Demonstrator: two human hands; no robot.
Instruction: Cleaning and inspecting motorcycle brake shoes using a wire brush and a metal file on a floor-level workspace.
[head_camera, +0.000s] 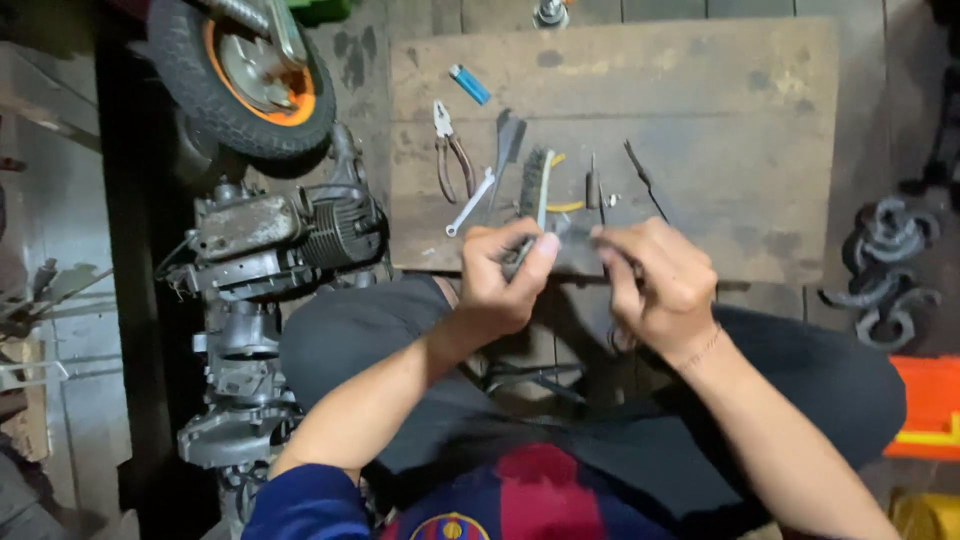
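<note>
Both hands met above the near edge of the wooden board; left hand was closed around a thin metal part; right hand pinched its other end, contents unclear; pliers, a wrench, a wire brush and a blue lighter lay mid-board; an engine sat off its left edge.

Worn, stained wooden board; bare metal wrench; glossy blue plastic lighter; matt rubber tyre.

Single head-worn view, looking steeply down, close over lap, hands and wooden board
</note>
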